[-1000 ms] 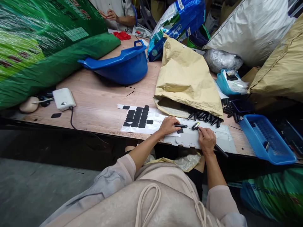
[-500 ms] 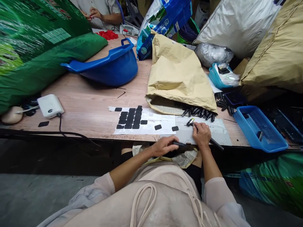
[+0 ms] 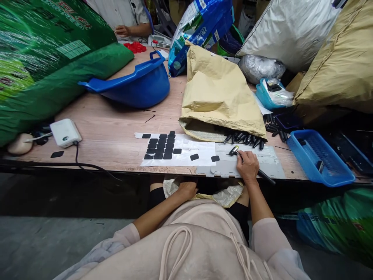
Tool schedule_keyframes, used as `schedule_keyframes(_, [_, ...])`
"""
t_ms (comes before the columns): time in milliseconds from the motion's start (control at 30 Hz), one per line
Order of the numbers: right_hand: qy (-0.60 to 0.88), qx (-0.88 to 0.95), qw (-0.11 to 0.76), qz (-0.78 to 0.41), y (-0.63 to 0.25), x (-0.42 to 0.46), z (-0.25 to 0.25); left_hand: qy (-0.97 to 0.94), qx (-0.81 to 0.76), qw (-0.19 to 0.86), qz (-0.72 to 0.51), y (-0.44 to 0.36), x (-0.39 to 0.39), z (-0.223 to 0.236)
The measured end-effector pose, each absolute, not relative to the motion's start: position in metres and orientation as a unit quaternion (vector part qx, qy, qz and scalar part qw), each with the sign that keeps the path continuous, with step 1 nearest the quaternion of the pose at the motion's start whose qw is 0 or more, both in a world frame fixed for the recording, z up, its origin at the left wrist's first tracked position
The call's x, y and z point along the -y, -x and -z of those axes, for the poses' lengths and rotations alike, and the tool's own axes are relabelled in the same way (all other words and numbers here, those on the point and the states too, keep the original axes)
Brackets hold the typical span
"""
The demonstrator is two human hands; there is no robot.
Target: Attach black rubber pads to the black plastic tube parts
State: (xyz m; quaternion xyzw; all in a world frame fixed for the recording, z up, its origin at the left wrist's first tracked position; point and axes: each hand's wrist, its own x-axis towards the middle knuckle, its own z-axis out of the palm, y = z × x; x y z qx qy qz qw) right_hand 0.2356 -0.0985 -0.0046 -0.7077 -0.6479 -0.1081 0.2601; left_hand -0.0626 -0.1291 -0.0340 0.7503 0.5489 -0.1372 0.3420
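Note:
My right hand [image 3: 247, 165] is closed around a slim black-handled tool [image 3: 267, 177], whose handle sticks out below the palm toward the lower right. The tool's kind cannot be made out. Just beyond the fingertips lies a small black part with a yellow-green bit [image 3: 234, 150], on a grey sheet [image 3: 272, 163]. My left hand [image 3: 187, 189] is down at my lap, over the open mouth of a lined bag [image 3: 233, 194]; its fingers are hidden below the table edge. Black rounded pads [image 3: 160, 146] sit in rows on a white sheet [image 3: 204, 149] left of the right hand.
A tan sack [image 3: 218, 89] lies on the table, with several black cylindrical pieces [image 3: 247, 138] at its mouth. Around stand a blue basin [image 3: 140, 85], a blue basket [image 3: 322, 159], a white box with a cable [image 3: 65, 132] and big green bags [image 3: 72, 58]. Another person's hand [image 3: 122, 31] is at the back.
My left hand has moved down and left into my lap; the black cylindrical piece it held is out of sight. My right hand has barely moved.

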Motion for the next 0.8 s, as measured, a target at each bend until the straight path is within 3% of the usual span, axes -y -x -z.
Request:
schedule_keyframes(100, [0.705, 0.649, 0.262, 0.114, -0.235, 0.098, 0.005, -0.782, -0.479, 0.379, 0.12, 0.054, 0.128, 0.004])
schedule_keyframes(233, [0.706, 0.649, 0.26, 0.114, -0.235, 0.099, 0.005, -0.804, -0.394, 0.445, -0.021, 0.023, 0.097, -0.044])
schedule_keyframes(333, [0.707, 0.65, 0.256, 0.11, -0.234, 0.099, 0.004, -0.794, -0.461, 0.373, -0.134, -0.012, 0.052, -0.063])
schedule_keyframes(500, [0.705, 0.651, 0.258, 0.112, -0.234, 0.1, 0.004, -0.772, -0.541, 0.27, -0.194, -0.067, -0.014, -0.06])
schedule_keyframes(800, [0.707, 0.649, 0.254, 0.12, -0.234, 0.1, 0.003, -0.779, -0.541, 0.266, -0.172, -0.067, -0.024, -0.05])
